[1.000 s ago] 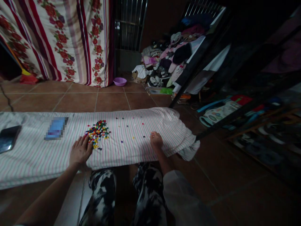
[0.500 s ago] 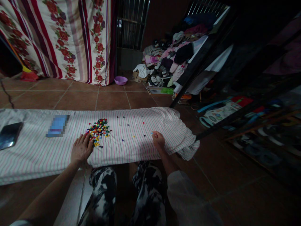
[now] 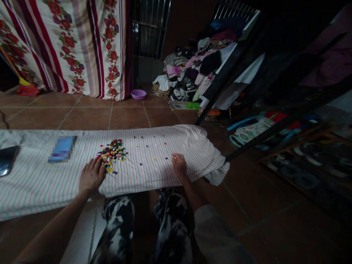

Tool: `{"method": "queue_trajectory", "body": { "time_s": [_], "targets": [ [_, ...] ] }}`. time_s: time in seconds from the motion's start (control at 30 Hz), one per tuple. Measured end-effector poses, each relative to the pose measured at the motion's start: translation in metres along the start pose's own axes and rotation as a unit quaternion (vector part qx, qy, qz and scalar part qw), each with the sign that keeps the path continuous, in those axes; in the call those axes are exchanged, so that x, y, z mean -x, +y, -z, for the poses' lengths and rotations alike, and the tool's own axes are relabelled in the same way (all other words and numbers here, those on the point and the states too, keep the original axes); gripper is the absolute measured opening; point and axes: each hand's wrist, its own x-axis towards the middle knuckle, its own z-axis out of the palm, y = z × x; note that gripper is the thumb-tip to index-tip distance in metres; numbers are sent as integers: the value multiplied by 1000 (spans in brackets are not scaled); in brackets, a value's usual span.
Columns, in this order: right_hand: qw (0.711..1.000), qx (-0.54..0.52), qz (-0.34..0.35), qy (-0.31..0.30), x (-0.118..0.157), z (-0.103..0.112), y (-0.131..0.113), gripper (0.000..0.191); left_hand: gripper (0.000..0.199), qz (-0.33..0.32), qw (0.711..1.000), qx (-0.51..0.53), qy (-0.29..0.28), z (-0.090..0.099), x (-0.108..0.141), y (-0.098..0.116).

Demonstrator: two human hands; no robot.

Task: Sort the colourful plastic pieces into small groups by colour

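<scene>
My left hand (image 3: 92,174) lies flat with its fingers stretched out on the striped cloth (image 3: 154,179). Its fingertips touch the near left edge of a heap of tiny coloured pieces (image 3: 112,154), too small to name more exactly. To the right of the heap, several single pieces are spread apart in rough rows, among them a red piece (image 3: 165,143), a yellow piece (image 3: 154,159) and a dark piece (image 3: 166,158). Just right of that dark piece, my right hand (image 3: 179,164) rests with fingers curled and thumb and forefinger pinched. What lies between those fingertips is hidden.
A blue, pixelated flat object (image 3: 62,149) and a dark phone (image 3: 8,159) lie at left on the cloth. Beyond it on the tiled floor are a purple basin (image 3: 138,94) and a heap of clothes (image 3: 192,69). A dark post (image 3: 214,101) slants up at right.
The whole view has shifted slightly, so most things sit farther left. My right hand has edged toward the dark piece; a light blue bit at its fingertips no longer shows clearly. My left hand stays put.
</scene>
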Motion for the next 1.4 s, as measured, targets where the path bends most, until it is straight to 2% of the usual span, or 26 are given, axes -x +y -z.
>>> {"method": "queue_trajectory", "body": {
  "time_s": [0.07, 0.23, 0.37, 0.47, 0.67, 0.9, 1.1, 1.3, 1.4],
  "targets": [
    [1000, 25, -6, 8, -7, 1, 3, 30, 43, -1, 1000, -8, -2, -2, 0, -2],
    [996, 78, 1, -34, -19, 0, 14, 24, 43, -7, 1000, -20, -11, -3, -1, -4],
    [994, 103, -36, -4, -22, 1, 24, 21, 43, -11, 1000, -25, -15, -1, -1, -3],
    [996, 81, -33, -9, -24, 2, 28, 22, 43, -12, 1000, -16, -13, 1, -1, -2],
    [998, 49, -17, -22, -20, -1, 26, 25, 43, -14, 1000, -3, -13, 4, -1, -3],
    [997, 51, -35, -37, -22, 2, 23, 27, 43, -8, 1000, -12, -10, 5, -2, 0],
    [998, 58, -13, 3, -20, 7, 9, 30, 47, 22, 999, 38, 10, 9, -2, 5],
    [991, 48, 69, -100, -16, -7, -10, 21, 47, 22, 998, 58, 15, 11, -3, 6],
    [986, 74, 81, -128, -13, -11, -10, 17, 46, 25, 998, 56, 18, 10, -3, 6]
  ]
}}
